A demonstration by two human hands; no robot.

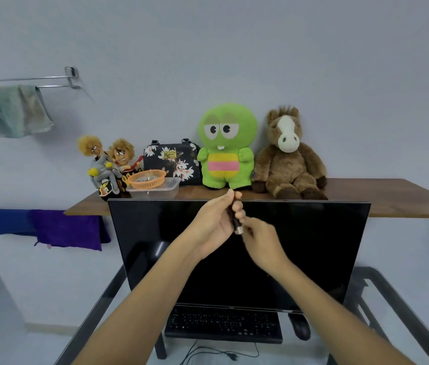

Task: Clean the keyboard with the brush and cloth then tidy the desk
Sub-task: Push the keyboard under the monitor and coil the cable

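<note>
Your two forearms enter from the bottom edge and meet in front of the dark monitor (239,248). Your left hand (214,223) is raised with its fingers (238,206) curled round a slim dark brush (234,219), held upright and level with the monitor's top edge. Your right hand (259,239) sits just beside and below it, its fingers pinching the brush's silver lower end. Whether that end is a cap or a ferrule cannot be told; the area is blurred.

The black keyboard (224,324) lies on the glass table (403,320) directly below the monitor, well under your hands and untouched. A black mouse (299,328) lies just to its right. A black cable (216,354) trails from the keyboard toward the near edge.

Behind the monitor, a wooden shelf (392,198) carries, from left to right: two cartoon dolls (108,164), an orange basket (147,179) resting in a clear plastic container (155,192), a floral handbag (172,160), a green plush toy (225,146) and a brown plush horse (288,156).

A pale green towel (14,110) hangs from a wall rail (50,80) at upper left. Blue and purple cushions (50,227) lie below it.
</note>
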